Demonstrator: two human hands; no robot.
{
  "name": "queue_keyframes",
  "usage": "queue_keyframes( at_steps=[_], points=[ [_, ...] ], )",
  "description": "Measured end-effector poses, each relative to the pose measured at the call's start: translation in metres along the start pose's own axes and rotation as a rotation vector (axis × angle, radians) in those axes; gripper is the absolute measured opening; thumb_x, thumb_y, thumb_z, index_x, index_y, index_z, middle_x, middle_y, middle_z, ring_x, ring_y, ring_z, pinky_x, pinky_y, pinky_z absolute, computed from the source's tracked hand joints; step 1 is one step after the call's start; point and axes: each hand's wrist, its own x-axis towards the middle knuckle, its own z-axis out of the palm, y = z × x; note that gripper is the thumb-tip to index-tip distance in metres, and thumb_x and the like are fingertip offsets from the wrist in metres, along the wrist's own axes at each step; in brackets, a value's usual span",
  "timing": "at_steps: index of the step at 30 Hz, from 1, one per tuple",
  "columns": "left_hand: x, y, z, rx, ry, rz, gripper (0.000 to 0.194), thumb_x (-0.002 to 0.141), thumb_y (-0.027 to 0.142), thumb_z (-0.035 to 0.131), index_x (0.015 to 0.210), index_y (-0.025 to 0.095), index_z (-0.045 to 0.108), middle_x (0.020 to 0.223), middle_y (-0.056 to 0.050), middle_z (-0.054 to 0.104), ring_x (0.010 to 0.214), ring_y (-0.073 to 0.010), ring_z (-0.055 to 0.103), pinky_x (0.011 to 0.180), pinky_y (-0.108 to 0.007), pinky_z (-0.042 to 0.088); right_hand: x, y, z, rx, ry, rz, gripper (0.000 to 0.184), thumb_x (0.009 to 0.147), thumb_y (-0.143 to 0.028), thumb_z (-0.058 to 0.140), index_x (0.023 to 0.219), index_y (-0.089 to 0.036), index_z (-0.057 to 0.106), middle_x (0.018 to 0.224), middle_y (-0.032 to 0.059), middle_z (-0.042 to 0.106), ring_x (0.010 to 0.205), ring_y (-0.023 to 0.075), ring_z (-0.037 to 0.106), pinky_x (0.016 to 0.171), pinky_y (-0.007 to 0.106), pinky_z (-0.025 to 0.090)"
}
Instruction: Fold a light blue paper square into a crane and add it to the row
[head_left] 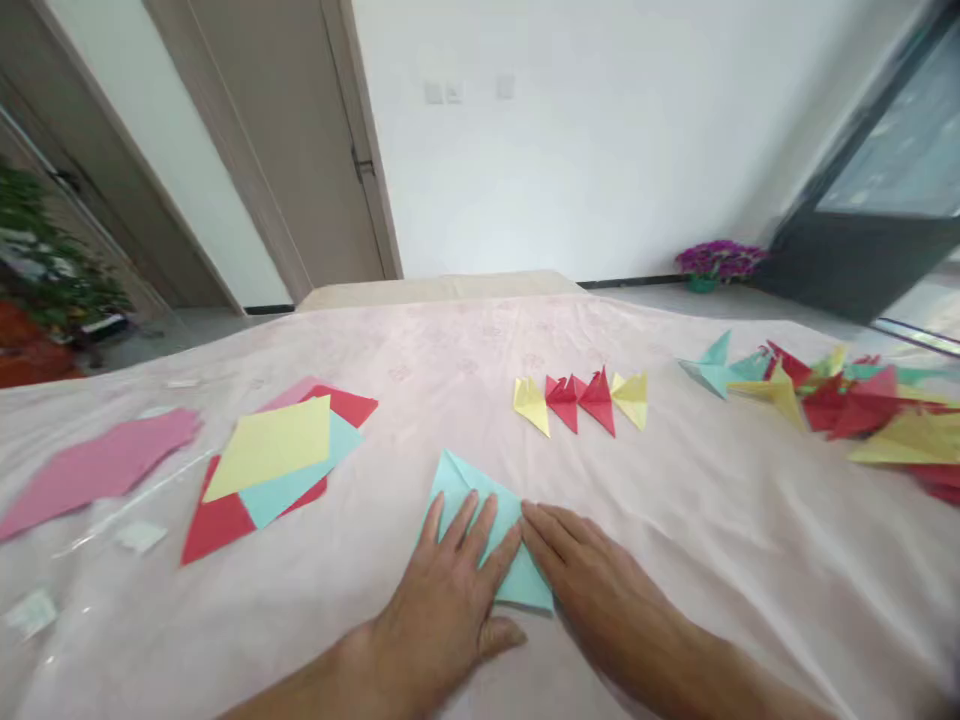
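Note:
A folded light-blue sheet of paper (469, 480) lies on the pale pink tablecloth (420, 400), close in front of me. My left hand (454, 590) rests flat on it with the fingers spread, hiding its lower left part. Along the paper's right edge lies my right hand (592, 570), its fingers stretched out and side by side, the fingertips touching the edge near the left index finger. Beyond the hands stands a short row of small folded paper birds, two red (598, 402) and two yellow (532, 405).
Loose square sheets in yellow (274, 450), blue and red overlap at the left. Pink paper (112, 465) lies farther left near clear plastic wrapping. Several folded paper cranes (862, 400) are heaped at the right. Purple flowers (720, 260) stand on the floor beyond the table.

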Motion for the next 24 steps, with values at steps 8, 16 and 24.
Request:
queue_keyframes(
  at_steps=[8,16,24],
  points=[
    [-0.020,-0.039,-0.007,-0.059,0.310,0.275,0.026,0.095,0.014,0.047,0.113,0.021,0.065,0.116,-0.003,0.072,0.126,-0.0209,0.055,0.121,-0.053,0.009,0.007,-0.041,-0.031,0.313,-0.199,0.022,0.035,0.076,-0.006,0.052,0.106,-0.018,0.064,0.106,0.0081,0.068,0.095,0.0221,0.061,0.085,0.033,0.049],
    [-0.014,-0.127,-0.051,-0.272,-0.068,0.323,0.024,0.081,0.017,0.066,0.094,0.035,0.074,0.134,0.001,0.063,0.142,-0.0276,0.034,0.118,-0.057,0.012,0.043,-0.004,-0.024,0.455,-0.075,0.052,0.048,0.084,-0.001,0.043,0.125,-0.020,0.057,0.123,0.0082,0.062,0.110,0.0199,0.055,0.096,0.035,0.044],
    [-0.002,-0.161,-0.066,-0.148,-0.179,0.423,0.042,0.079,0.003,0.058,0.097,0.037,0.073,0.136,0.005,0.060,0.141,-0.0262,0.036,0.117,-0.058,0.015,0.075,0.015,-0.004,0.146,-0.144,-0.042,0.041,0.079,-0.002,0.050,0.116,-0.021,0.056,0.107,0.0080,0.059,0.093,0.0219,0.052,0.077,0.035,0.041]
  ],
)
